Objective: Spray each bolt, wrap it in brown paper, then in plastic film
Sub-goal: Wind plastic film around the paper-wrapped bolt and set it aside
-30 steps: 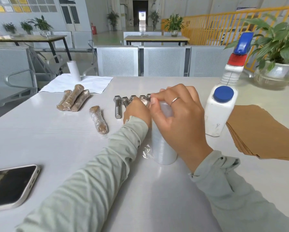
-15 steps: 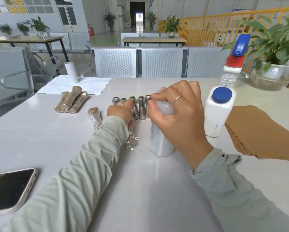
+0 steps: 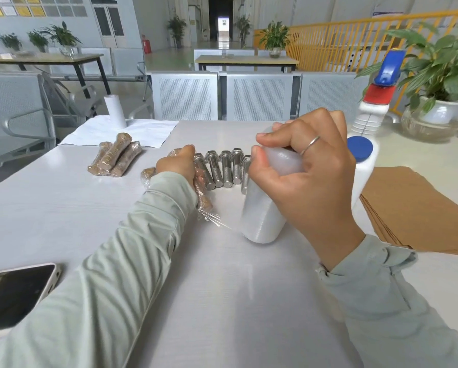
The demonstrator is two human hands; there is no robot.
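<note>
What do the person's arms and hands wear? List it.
Both arms wear long, pale grey-green sleeves of thin, creased fabric, reaching the wrists. The right sleeve ends in a gathered cuff. The right hand wears a thin silver ring. The left hand shows no jewellery.

Shiny metal bolts, matt brown paper

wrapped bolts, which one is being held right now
The wrapped bolt gripped in the left hand, with plastic film trailing from its near end to the film roll. The three stacked wrapped bolts and a fourth lie untouched.
</note>
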